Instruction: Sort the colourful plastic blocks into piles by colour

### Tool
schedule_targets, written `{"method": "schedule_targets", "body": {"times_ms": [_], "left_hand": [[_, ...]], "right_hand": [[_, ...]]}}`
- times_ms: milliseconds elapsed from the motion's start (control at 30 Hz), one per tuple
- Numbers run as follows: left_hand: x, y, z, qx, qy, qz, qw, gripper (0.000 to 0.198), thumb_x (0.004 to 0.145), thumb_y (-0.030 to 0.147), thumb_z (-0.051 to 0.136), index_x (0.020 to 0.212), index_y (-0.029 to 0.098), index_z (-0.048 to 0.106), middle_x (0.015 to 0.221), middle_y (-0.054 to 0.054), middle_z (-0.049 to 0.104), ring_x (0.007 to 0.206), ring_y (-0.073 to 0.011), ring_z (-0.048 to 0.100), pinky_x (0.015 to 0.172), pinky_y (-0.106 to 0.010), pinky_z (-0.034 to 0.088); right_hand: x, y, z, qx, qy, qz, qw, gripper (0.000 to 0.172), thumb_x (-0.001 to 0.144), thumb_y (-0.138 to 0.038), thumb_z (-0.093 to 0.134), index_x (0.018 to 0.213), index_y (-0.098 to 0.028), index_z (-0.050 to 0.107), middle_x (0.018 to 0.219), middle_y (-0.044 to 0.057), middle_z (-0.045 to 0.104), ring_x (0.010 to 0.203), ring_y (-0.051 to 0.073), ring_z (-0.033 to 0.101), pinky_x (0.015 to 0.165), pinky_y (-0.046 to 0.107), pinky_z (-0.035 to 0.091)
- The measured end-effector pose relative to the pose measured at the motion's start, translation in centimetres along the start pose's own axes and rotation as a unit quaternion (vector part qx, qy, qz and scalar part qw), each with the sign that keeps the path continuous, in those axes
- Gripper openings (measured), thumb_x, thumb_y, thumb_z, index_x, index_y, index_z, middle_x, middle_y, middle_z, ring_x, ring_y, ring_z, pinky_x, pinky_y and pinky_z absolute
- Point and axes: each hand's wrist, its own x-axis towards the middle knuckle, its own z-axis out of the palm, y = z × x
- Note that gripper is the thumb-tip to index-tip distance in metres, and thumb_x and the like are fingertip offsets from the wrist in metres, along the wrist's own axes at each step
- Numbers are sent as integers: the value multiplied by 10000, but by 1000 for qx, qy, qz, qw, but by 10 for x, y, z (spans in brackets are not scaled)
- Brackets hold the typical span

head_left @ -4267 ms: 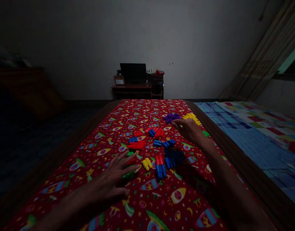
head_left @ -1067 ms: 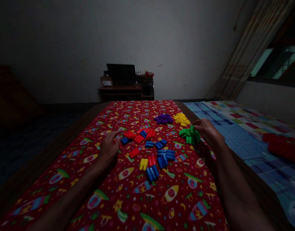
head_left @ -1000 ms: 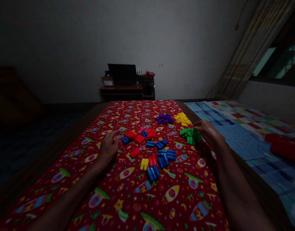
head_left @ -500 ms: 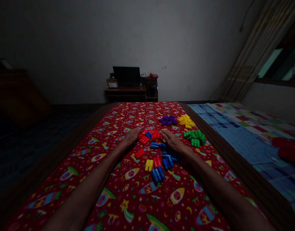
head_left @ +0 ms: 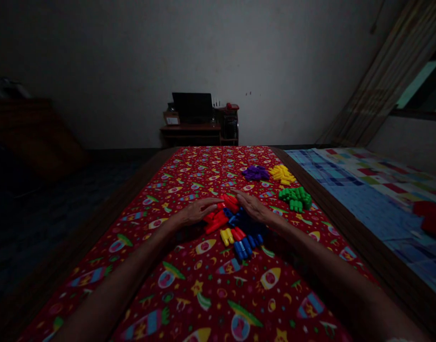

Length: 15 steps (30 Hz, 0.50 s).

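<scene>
Here, left hand (head_left: 196,212) and right hand (head_left: 251,207), both open flat, flank the mixed blocks (head_left: 235,229).

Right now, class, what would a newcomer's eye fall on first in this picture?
The bright red rocket-print cloth stands out in the dim room. At its middle, the left hand and right hand flank a heap of red, blue and yellow blocks. Beyond, near the cloth's right edge, lie a green pile, a yellow pile and a purple pile.
</scene>
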Motion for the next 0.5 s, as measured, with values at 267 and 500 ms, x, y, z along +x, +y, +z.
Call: {"method": "schedule_targets", "body": {"times_ms": [267,500], "left_hand": [[-55,20,30,121,80,33,989,568,940,527,384,1448,274,373,1559,-81,292,1435,-278,239,1153,-516,232],[-42,13,49,93,182,9,979,501,969,420,314,1413,209,413,1490,-109,406,1396,-246,319,1161,-505,228]], "right_hand": [[-95,12,6,-140,41,67,987,571,973,-513,299,1484,-259,319,1556,98,281,1450,264,196,1160,512,244],[-62,-25,66,-132,60,26,989,558,989,-431,296,1508,-238,224,1558,134,227,1454,273,164,1129,527,284]]}}
